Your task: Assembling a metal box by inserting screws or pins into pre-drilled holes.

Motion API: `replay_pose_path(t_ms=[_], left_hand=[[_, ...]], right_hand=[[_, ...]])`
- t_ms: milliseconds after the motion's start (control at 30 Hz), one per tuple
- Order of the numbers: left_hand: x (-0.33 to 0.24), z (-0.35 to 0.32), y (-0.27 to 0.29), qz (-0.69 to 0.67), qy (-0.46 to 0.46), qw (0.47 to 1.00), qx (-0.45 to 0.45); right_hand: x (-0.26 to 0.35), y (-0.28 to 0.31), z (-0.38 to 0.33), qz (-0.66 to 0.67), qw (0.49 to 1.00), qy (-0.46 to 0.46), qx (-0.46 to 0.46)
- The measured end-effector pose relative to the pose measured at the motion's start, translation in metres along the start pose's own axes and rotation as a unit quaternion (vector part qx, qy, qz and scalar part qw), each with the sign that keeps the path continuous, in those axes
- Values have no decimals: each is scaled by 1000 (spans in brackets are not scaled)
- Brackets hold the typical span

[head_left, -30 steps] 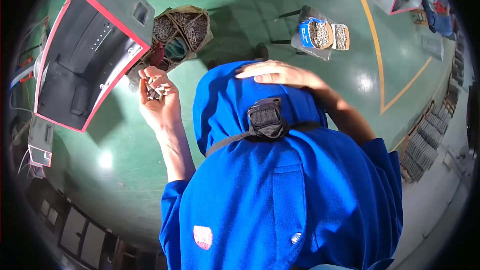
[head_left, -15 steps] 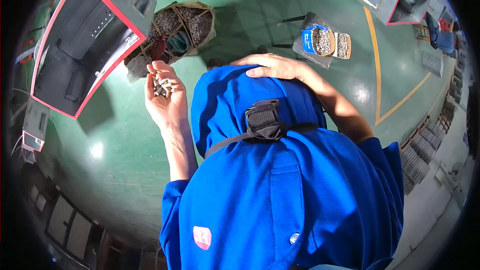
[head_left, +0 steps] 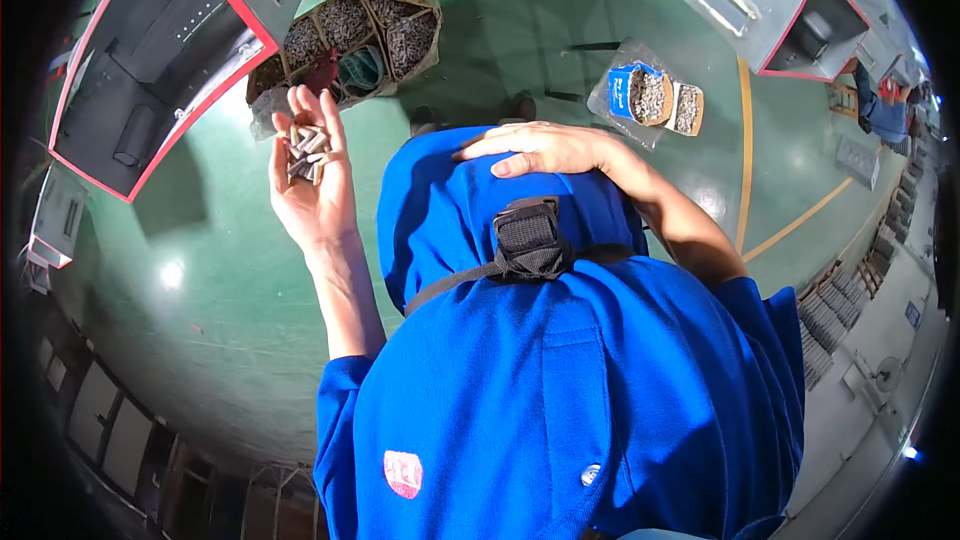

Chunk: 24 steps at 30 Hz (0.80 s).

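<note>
1. Booth (head_left: pixel 150 60): grey with red edge, at the far left.
2. Basket (head_left: pixel 432 50): right of the booth, its compartments filled with small parts.
3. Blue box (head_left: pixel 622 90): far right, holding pale parts.
4. Right hand (head_left: pixel 555 150): flat on the trousers (head_left: pixel 425 205), its grip empty as I see.
5. Left hand (head_left: pixel 320 202): palm up, fingers apart and a little curled.
6. Pieces (head_left: pixel 308 152): loose on the left palm. Holding this handful seems the present step; the next move calls for a level palm.
</note>
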<state>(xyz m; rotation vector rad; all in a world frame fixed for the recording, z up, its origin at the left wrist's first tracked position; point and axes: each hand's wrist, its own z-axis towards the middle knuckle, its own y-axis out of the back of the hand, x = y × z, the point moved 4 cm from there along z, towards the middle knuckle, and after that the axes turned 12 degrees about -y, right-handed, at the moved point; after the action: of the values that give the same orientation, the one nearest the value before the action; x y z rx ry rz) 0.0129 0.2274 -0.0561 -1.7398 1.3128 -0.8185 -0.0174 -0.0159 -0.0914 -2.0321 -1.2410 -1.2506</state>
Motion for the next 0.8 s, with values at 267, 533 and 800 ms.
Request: replay_pose_path(t_ms=[267,533,800], left_hand=[[86,-8,7,59,118,991,12],[129,-15,18,105,186,973,87],[132,-15,31,97,200,973,56]], right_hand=[[91,73,-32,-69,924,92,-364],[90,57,-18,-309,828,177,-432],[76,61,-21,-280,833,222,-422]])
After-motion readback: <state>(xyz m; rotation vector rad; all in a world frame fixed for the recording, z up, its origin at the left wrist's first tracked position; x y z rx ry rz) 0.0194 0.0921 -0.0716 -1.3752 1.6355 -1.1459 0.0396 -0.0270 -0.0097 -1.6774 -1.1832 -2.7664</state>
